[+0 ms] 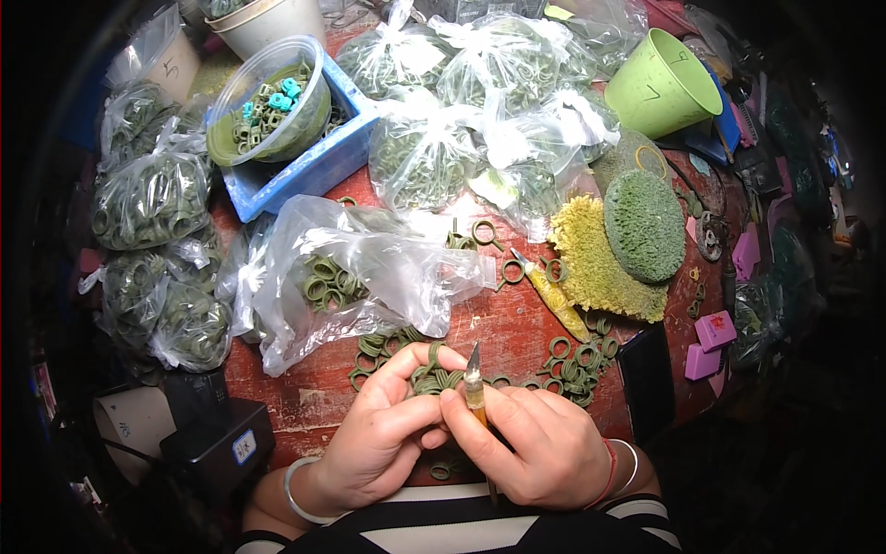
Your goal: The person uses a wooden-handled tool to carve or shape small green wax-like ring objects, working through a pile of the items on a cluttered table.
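Observation:
My left hand (374,439) is closed around several dark green rings (432,380), which show between its thumb and fingers. My right hand (544,443) grips a craft knife (475,395) with an amber handle, its pointed blade turned up and away from me. The fingertips of both hands meet just beside the knife. Loose green rings (581,369) lie on the red tabletop (314,397) beyond my right hand. Another pile of them (374,351) is beyond my left hand. A second craft knife with a yellow-wrapped handle (556,300) rests farther off.
An open plastic bag of rings (323,286) lies mid-table. Tied bags (420,152) crowd the back and left. A clear tub (277,111) sits on a blue bin (305,171). Right: a green cup (663,83), green round pad (646,226), yellow sponge (591,254), black phone (648,379), pink blocks (713,331).

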`<state>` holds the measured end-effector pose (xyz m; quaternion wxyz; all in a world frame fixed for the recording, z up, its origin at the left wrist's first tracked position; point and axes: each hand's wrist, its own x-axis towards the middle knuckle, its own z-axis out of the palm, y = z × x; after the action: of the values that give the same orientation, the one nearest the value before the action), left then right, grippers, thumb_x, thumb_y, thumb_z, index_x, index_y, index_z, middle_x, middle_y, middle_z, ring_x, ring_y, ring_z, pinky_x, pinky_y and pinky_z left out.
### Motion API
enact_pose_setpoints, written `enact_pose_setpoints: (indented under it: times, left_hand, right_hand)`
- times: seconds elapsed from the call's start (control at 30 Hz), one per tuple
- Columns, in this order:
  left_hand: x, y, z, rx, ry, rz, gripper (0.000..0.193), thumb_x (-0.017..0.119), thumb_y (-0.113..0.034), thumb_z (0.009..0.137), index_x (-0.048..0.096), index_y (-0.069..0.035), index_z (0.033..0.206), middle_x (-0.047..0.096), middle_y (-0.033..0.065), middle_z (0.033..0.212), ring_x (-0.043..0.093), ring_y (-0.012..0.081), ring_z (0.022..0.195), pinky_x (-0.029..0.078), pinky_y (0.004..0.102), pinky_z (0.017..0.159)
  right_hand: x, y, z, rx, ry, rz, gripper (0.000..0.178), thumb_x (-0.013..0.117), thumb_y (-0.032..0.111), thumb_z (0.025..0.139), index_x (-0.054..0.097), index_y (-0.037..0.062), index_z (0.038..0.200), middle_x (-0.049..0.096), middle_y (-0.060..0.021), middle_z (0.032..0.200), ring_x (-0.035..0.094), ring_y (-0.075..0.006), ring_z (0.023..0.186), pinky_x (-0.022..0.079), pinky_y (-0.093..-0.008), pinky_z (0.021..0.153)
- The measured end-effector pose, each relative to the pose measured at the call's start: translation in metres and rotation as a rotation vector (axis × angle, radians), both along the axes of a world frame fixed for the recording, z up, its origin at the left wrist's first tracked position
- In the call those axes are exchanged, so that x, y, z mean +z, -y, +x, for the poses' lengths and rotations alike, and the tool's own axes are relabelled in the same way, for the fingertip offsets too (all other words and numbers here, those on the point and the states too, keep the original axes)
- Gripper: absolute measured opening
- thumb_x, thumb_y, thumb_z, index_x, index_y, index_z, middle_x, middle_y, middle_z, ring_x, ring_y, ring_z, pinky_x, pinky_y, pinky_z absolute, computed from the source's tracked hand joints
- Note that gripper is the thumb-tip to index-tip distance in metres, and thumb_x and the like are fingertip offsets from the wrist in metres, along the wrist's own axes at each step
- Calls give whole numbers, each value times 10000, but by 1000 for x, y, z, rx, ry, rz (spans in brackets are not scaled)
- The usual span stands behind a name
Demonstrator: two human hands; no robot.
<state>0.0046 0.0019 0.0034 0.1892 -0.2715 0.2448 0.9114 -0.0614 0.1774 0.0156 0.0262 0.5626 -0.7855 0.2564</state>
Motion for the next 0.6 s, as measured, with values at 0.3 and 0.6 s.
enact_pose_setpoints:
  times: [0.3, 0.6]
  left_hand:
    - [-3, 1, 1, 1, -16, 15, 275, 512, 34, 917, 483, -41, 1180, 592, 27, 947, 491, 37, 718, 382, 191, 597]
    - [0, -1, -1, 14, 12, 7, 283, 500, 54, 897, 489, -35, 1166, 584, 36, 927, 490, 50, 698, 380, 191, 583]
  right_hand:
    - [-1, 0, 0, -2, -14, 0, 354, 586, 168, 822, 613, -26, 1118, 630, -167, 1012, 608, -172, 725, 464, -245, 581]
    - [0, 1, 0, -5, -18, 5, 365, 579, 162, 836, 605, -34, 1143, 628, -157, 1011, 593, -152, 701, 449, -236, 562]
